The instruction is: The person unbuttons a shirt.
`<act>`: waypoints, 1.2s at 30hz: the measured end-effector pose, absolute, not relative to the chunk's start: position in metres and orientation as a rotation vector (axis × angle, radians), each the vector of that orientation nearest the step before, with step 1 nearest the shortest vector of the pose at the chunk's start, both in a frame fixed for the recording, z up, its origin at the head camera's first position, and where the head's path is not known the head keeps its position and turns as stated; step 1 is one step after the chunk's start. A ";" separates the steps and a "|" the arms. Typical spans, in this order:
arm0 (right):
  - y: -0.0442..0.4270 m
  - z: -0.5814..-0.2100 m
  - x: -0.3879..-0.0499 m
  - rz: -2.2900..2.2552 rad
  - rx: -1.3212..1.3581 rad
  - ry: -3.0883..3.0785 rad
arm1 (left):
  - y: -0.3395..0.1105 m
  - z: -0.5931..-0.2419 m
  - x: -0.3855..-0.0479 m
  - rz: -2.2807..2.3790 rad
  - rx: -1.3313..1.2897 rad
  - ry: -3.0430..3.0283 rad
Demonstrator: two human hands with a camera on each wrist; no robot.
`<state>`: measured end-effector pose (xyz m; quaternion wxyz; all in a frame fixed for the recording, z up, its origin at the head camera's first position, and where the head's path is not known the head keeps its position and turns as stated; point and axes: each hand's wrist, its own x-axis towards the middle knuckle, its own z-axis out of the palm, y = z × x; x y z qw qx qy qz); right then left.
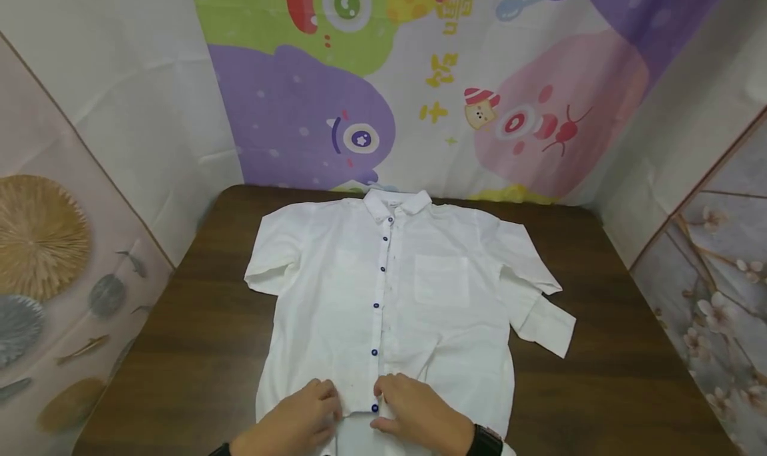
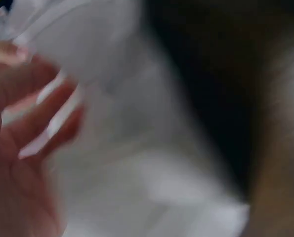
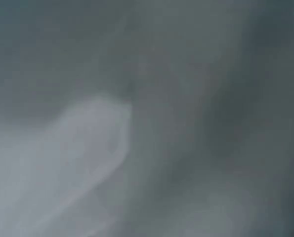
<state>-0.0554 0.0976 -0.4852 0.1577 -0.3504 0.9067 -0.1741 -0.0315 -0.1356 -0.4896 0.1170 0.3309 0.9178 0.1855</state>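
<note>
A white button-up shirt (image 1: 335, 296) lies front side up, its collar (image 1: 398, 204) at the table's far end. Dark blue buttons run down the front, and a chest pocket (image 1: 442, 281) sits right of them. My left hand (image 1: 302, 413) grips the cloth at the lower front, left of the bottom button (image 1: 375, 408). Just right of that button, my right hand (image 1: 422, 406) pinches the front edge. In the left wrist view, curled fingers (image 2: 38, 108) meet blurred white cloth. Only blurred pale cloth (image 3: 63, 163) appears in the right wrist view.
The dark wooden table (image 1: 198, 349) extends past both sides of the shirt. A folded-over sleeve with its cuff (image 1: 548, 326) sticks out at the right. A cartoon-printed cloth (image 1: 299, 110) hangs behind the table, with patterned sheets at both sides.
</note>
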 end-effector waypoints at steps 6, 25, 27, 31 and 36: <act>0.086 -0.506 -0.065 -0.445 -0.975 2.674 | -0.139 -0.515 -0.024 0.364 1.023 2.956; 0.111 -0.489 -0.083 -0.743 -1.006 2.439 | -0.145 -0.510 -0.018 0.469 1.091 2.957; 0.109 -0.493 -0.081 -0.716 -0.994 2.462 | -0.141 -0.510 -0.015 0.393 1.013 2.983; 0.099 -0.498 -0.075 -0.611 -0.975 2.571 | -0.131 -0.509 -0.010 0.239 0.797 3.003; 0.091 -0.499 -0.069 -0.676 -0.882 2.695 | -0.127 -0.500 -0.010 0.332 0.597 2.956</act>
